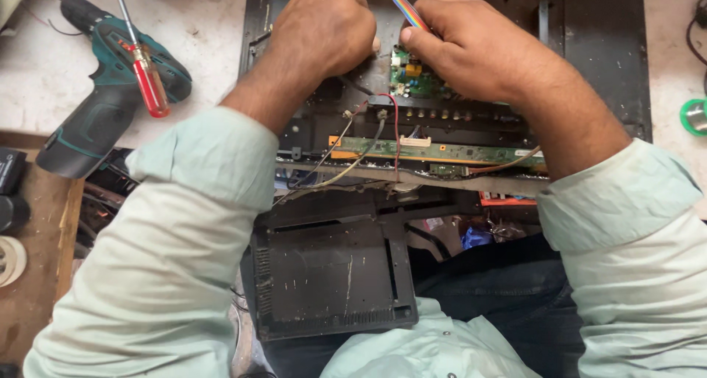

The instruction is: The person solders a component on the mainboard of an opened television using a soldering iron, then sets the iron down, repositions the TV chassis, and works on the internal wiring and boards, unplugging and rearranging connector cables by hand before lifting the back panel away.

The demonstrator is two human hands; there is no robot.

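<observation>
An opened black flat-screen chassis (596,47) lies on the bench with a small green circuit board (409,75) in its middle. My left hand (324,28) is closed just left of that board; what it pinches is hidden under the fingers. My right hand (475,47) rests on the board's right side, fingers curled by a multicoloured ribbon cable (407,10). Below, a long green strip board (442,151) runs along the chassis edge, with red, black and grey wires (395,128) crossing it.
A teal and black cordless drill (103,91) lies at the left with a red-handled screwdriver (147,80) on it. A black plastic back cover (324,275) sits on my lap. A green solder spool (694,117) is at the right edge. A tape roll (11,260) lies at the far left.
</observation>
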